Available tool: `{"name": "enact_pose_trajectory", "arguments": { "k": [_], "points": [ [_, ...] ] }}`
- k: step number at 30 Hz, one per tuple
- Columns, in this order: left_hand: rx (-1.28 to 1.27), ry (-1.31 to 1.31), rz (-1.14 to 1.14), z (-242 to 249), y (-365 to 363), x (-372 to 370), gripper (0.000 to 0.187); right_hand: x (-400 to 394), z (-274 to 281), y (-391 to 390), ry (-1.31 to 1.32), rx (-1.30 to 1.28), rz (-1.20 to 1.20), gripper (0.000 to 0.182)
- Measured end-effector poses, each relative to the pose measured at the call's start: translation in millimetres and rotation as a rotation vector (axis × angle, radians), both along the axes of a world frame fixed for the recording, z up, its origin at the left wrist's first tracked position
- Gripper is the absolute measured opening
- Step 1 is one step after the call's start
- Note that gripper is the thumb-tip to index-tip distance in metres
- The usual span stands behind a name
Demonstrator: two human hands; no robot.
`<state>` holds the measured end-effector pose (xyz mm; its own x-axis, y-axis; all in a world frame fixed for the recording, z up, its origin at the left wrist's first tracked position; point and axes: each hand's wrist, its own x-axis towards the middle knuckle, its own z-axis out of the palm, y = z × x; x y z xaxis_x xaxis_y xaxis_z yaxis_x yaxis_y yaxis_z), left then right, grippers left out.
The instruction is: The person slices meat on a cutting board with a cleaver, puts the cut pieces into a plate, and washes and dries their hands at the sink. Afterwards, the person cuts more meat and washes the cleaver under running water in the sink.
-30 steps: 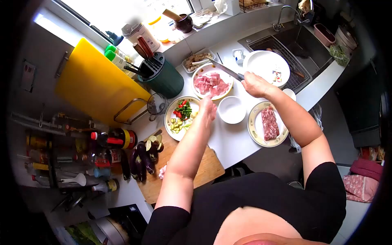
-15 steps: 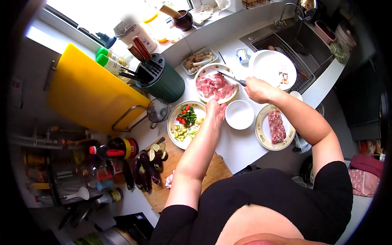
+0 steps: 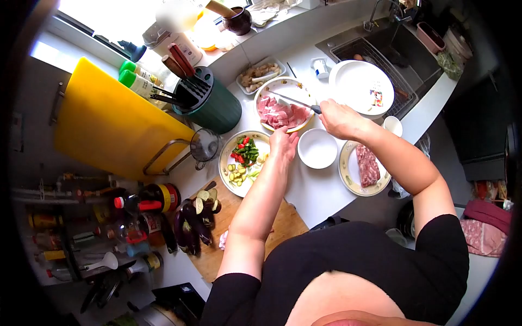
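Note:
My right hand point(image 3: 338, 118) is closed around the dark handle of a knife point(image 3: 296, 101), whose blade lies across a plate of sliced raw meat point(image 3: 280, 114). At the near rim of this plate is my left hand point(image 3: 283, 142), its thumb side touching the rim; what its fingertips grip is too small to make out. Just right of my left hand stands a white bowl point(image 3: 317, 148). To the left, a plate point(image 3: 225, 157) holds cut peppers and sliced vegetables. Another plate, with a slab of meat point(image 3: 368, 165), sits under my right forearm.
Eggplants point(image 3: 190, 225) lie on a wooden board point(image 3: 288, 223). A green knife block point(image 3: 220, 111) and a glass cup point(image 3: 204, 145) stand at the left, beside a yellow board point(image 3: 117, 122). White plates point(image 3: 361, 87) are near the sink point(image 3: 418, 65). A tray of food point(image 3: 261, 75) sits behind.
The knife and my right hand have shifted slightly left, and the blade now lies flatter over the meat. The meat slices look rearranged. The whole view has moved a little.

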<state>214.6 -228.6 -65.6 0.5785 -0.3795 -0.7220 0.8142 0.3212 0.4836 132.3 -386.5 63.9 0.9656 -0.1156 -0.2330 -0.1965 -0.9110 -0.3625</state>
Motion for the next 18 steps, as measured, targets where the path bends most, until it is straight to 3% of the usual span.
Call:
{"name": "enact_pose_trajectory", "arguments": {
  "k": [9,11,13,15,17,18],
  "points": [
    [0.05,-0.07,-0.055,9,9,-10,0.056,4,-1,0,-0.002,0.061,0.007,0.027],
    [0.066,-0.105,-0.034,34,15,-23,0.06,-7,0,-6,-0.056,0.065,0.003,0.026],
    [0.028,-0.22,0.023,62,32,-44,0.061,-30,10,-9,-0.154,0.174,-0.012,0.024],
    [0.005,-0.46,0.049,90,61,-67,0.05,-55,13,-6,-0.389,0.341,0.037,0.021],
    [0.17,-0.823,0.047,106,101,-89,0.045,-85,24,4,-0.099,0.761,-0.147,0.019],
    [0.272,-0.935,0.093,109,124,-99,0.047,-99,10,9,-0.102,0.919,-0.151,0.019]
  ]
}}
